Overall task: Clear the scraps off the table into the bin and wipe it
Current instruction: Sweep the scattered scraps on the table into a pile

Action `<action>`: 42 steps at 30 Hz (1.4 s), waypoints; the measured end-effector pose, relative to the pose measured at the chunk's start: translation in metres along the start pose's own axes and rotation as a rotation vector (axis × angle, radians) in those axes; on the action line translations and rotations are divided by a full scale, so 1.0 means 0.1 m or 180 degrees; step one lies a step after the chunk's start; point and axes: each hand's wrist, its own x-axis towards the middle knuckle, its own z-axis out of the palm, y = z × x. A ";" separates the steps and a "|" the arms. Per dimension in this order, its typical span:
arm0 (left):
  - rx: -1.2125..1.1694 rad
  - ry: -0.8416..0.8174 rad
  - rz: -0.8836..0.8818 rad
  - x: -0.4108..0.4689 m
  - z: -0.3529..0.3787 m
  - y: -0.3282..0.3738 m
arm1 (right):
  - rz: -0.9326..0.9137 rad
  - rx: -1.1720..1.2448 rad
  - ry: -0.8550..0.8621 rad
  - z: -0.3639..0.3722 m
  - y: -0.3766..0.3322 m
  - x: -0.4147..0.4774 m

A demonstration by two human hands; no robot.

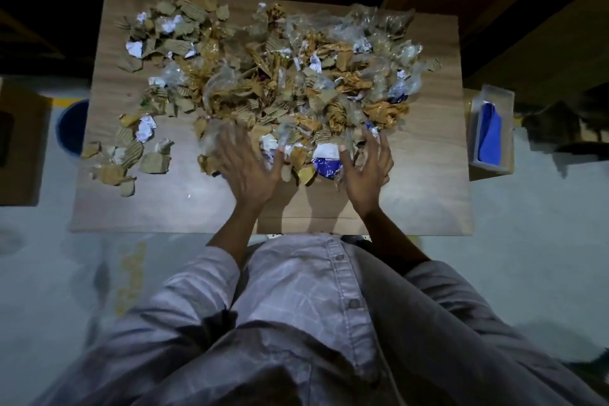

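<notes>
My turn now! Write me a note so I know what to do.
Left hand: open, fingers spread at the near edge of the scraps.
Right hand: open, fingers spread, holding nothing.
Scraps cover most of the table.
Blue bin stands beside the table's left edge; blue cloth lies in a clear box on the right.
Done: nothing cleared or wiped yet.
Left: move all scraps into the bin, then wipe.

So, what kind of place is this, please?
Likely a dim indoor workroom: a wooden table covered with scraps, a blue bin on the floor beside it, a boxed blue cloth.
</notes>
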 end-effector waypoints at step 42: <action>-0.3508 -0.1577 -0.1434 0.09 -0.35 0.69 | 0.1738 0.3125 -0.1552 -0.26 -0.73 0.15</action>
